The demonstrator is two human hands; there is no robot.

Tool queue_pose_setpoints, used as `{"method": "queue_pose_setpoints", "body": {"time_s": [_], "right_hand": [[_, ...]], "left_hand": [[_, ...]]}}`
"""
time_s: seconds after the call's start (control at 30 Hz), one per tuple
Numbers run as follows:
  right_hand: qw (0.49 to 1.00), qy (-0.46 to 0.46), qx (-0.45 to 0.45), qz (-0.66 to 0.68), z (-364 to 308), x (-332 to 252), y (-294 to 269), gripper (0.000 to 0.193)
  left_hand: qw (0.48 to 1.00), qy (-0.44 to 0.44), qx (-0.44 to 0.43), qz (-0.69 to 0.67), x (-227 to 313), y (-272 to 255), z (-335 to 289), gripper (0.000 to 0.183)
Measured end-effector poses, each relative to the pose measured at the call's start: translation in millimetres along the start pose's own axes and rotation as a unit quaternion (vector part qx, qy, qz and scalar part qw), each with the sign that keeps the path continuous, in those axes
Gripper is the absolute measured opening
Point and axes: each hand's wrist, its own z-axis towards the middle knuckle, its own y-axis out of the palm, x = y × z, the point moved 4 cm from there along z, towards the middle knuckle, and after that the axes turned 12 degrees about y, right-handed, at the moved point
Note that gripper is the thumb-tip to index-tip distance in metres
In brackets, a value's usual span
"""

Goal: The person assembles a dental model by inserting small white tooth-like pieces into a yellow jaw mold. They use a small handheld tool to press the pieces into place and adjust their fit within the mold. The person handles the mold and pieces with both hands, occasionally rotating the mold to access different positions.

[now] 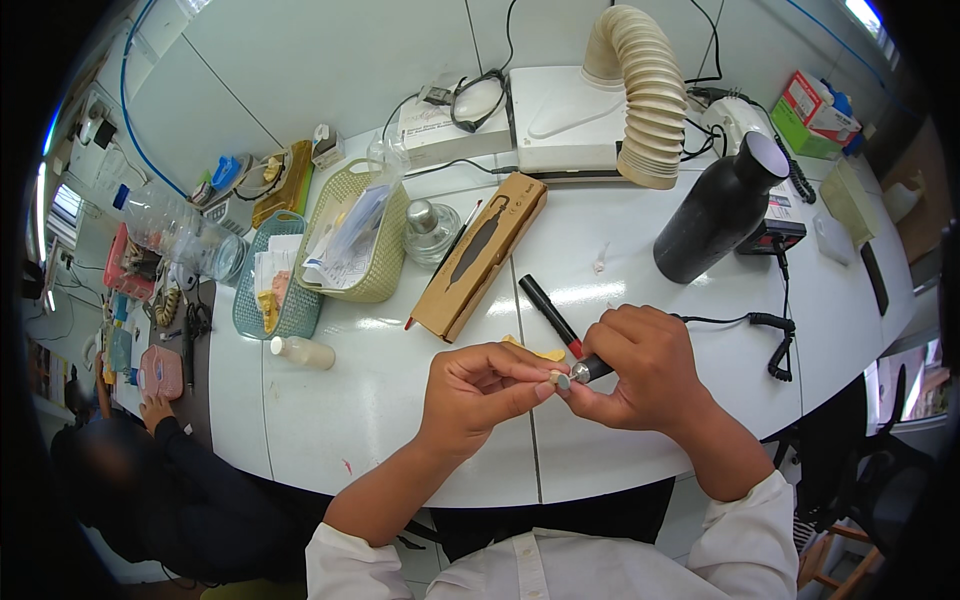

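Observation:
Both hands meet over the near middle of the white table. My left hand is closed, pinching a small pale piece between thumb and fingertips; its exact kind is too small to make out. Wrapped around a black-and-silver rotary handpiece, my right hand brings the metal end up against that piece. A black cord leads from behind the right hand to a coil at the right. Just beyond my fingers lie a black marker with a red band and something yellow, partly hidden by my hands.
A long cardboard box lies ahead, beside a glass jar. Baskets, one green and one blue, stand left near a small bottle. A black flask and ribbed hose rise at right. Another person sits left.

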Motion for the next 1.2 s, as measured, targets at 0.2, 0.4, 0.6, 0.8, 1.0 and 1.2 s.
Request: {"method": "queue_pose_setpoints", "body": {"time_s": [0.2,0.4,0.6,0.8,1.0,1.2], "right_hand": [[1.000,-0.003,-0.001,-0.004,-0.3,0.1,-0.6,0.036],[1.000,-0.005,0.001,-0.010,-0.5,-0.4,-0.7,0.037],[1.000,-0.008,0.000,-0.013,-0.5,-0.1,-1.7,0.037],[1.000,-0.009,0.001,-0.009,-0.7,0.2,-1.4,0.037],[1.000,-0.008,-0.002,-0.014,-1.0,-0.2,-2.3,0.038],[1.000,-0.003,0.008,-0.007,-0.5,0.3,-2.2,0.038]], "left_hand": [[1.000,0.002,0.000,-0.002,1.1,1.3,-0.2,0.014],[1.000,0.001,-0.001,-0.005,0.9,1.2,-0.4,0.014],[1.000,-0.002,0.000,-0.009,-0.4,0.5,-1.6,0.014],[1.000,-0.003,-0.003,-0.010,0.4,1.1,-1.4,0.013],[1.000,-0.001,0.000,0.001,2.0,2.3,-2.2,0.014],[0.999,0.033,-0.011,0.033,6.1,4.8,-1.4,0.015]]}}
